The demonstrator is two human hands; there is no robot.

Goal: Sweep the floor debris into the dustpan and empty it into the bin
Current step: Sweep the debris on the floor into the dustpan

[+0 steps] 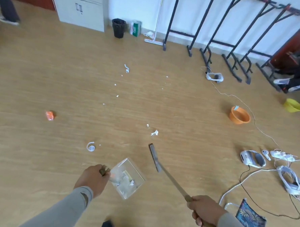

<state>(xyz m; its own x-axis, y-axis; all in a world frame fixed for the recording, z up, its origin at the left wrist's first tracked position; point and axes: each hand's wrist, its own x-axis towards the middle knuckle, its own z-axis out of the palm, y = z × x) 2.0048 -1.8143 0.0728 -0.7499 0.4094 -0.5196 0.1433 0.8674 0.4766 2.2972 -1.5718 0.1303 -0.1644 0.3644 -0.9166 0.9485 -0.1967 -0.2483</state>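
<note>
Dustpan (pixel 126 178) is clear plastic, light and stiff, so it will slide or tip if the broom shoves debris against it hard. Your left hand (pixel 93 177) is curled round its handle at the near-left corner; that's the right place to hold, keep the front lip flat on the floor (pixel 43 71). It already carries some white scraps and a bit of orange, so tilt it back when you lift, the load is loose and light and will spill or blow off easily.

Broom (pixel 161 166) is a long thin stick with a narrow dark head (pixel 154 156). Your right hand (pixel 204 210) grips the stick near the top end; the head sits just right of the dustpan, not touching it. Head looks narrow and stiff, so short strokes should work better than long ones.

Debris left: white paper scraps (pixel 154 132) just ahead of the broom head, a trail of small white bits (pixel 115 85) further out, a bigger twisted piece (pixel 126 68) beyond, a white ring of tape (pixel 90 147) to the left, an orange wrapper (pixel 50 115) well off to the left. All light paper, will flutter.

Bin (pixel 118 28) is the black one by the far wall next to the cabinet (pixel 80 7), well apart from you. Watch the white cables (pixel 238 183) on your right when swinging the stick
</note>
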